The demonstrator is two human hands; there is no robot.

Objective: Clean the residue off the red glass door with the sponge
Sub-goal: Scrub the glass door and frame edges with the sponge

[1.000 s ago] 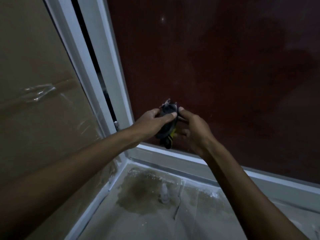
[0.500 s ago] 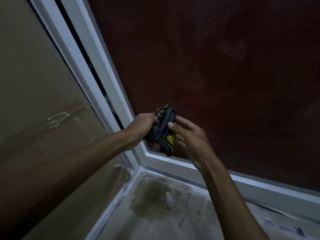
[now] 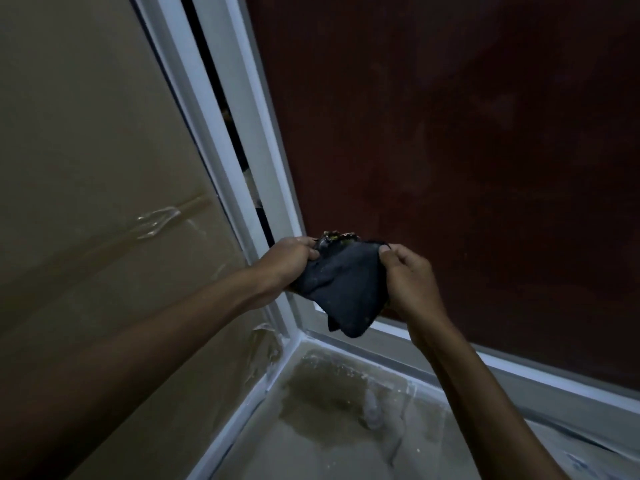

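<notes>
**At the door's lower corner, a dark cloth held in both hands**

In front of the lower left corner of the red glass door (image 3: 450, 150), both hands hold a dark, limp cloth (image 3: 343, 289) stretched between them. The left hand (image 3: 289, 263) has its grip curled tight round the cloth's left end; the right hand (image 3: 408, 278) pinches the upper right edge between thumb and curled fingers. The fabric looks soft and matte, creased into folds, with a rounded flap hanging below the hands. At its top edge, between the two hands, a small ragged bit with yellow flecks (image 3: 337, 236) pokes out; it may be the sponge, but I cannot tell.

The door's glass is deep red, smooth and faintly mottled with cloudy smears. A white frame (image 3: 249, 133), flat and smooth, borders it on the left and along the bottom. Left of the frame runs a dark narrow gap, then a tan panel (image 3: 86, 150) wrapped in glossy, wrinkled clear film. Below the door, the pale floor (image 3: 311, 445) carries a brownish wet-looking stain (image 3: 325, 393) with white streaks.
</notes>
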